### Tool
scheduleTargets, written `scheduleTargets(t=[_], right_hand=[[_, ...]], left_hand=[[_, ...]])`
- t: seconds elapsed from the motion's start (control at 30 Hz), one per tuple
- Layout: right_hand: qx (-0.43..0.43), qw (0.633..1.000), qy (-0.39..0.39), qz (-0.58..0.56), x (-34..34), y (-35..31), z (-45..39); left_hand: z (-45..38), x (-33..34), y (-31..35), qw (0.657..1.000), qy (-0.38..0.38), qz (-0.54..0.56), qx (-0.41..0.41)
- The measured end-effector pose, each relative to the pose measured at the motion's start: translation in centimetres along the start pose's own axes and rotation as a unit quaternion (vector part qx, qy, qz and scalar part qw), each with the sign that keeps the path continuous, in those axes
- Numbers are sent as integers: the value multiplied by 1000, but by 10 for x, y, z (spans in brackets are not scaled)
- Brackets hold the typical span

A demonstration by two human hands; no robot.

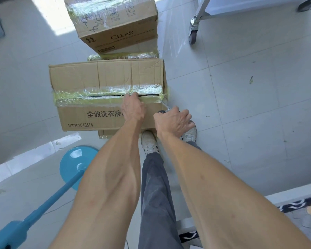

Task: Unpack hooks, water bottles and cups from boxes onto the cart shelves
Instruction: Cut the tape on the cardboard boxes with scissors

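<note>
I stand over a brown corrugated cardboard box (pixel 106 94) sealed with glossy, yellowed clear tape (pixel 90 98). My left hand (pixel 133 106) rests on its top, fingers curled into the dark slit where the tape is already cut along the centre seam, gripping the near flap's edge. My right hand (pixel 174 121), just right of the box's near corner, is clenched around black-handled scissors (pixel 164 109), blade tip pointing at the taped corner.

Beyond my left fingertips stands a second taped cardboard box printed CLEAR (pixel 115 24). Far beyond my right knuckles, a chrome cart leg with a grey caster wheel (pixel 193 31) shows at the top. A blue round-based stand (pixel 75 166) sits below my left forearm.

The contents are hidden, so I cannot tell whether this box holds hooks, bottles or cups. I judge the cardboard stiff but creasable and the tape slick and stringy; the flaps should lift best when gripped at the cut seam edge.
</note>
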State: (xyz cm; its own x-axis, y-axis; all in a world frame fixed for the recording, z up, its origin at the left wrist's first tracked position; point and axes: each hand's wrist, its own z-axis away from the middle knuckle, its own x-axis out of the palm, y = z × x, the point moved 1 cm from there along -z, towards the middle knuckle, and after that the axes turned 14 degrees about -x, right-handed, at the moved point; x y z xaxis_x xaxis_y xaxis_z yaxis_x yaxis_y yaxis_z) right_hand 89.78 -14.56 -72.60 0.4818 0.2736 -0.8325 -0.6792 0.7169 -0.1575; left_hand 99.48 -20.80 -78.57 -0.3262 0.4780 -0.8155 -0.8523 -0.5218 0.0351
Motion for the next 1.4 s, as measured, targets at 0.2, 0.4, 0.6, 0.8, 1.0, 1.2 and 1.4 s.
scheduleTargets(t=[0.2,0.4,0.6,0.8,1.0,1.2,1.4], right_hand=[[-53,996,-62,34,2,-15,-34],[-46,995,-69,61,14,-27,-49],[-47,994,-33,90,15,-31,-55],[-28,999,-16,32,19,-30,-47],[48,995,38,-79,26,-24,-19],[92,989,37,-108,22,-19,-11],[164,984,-9,-69,20,-15,2]], left_hand=[[-22,-13,-11,999,48,-9,6],[-43,-9,-23,998,52,-42,4],[-41,-1,-26,998,39,-52,3],[-42,-3,-27,999,29,-43,0],[-44,2,-35,995,-19,-96,-2],[-39,7,-32,987,-80,-136,-40],[-36,0,-37,973,-164,-151,-65]])
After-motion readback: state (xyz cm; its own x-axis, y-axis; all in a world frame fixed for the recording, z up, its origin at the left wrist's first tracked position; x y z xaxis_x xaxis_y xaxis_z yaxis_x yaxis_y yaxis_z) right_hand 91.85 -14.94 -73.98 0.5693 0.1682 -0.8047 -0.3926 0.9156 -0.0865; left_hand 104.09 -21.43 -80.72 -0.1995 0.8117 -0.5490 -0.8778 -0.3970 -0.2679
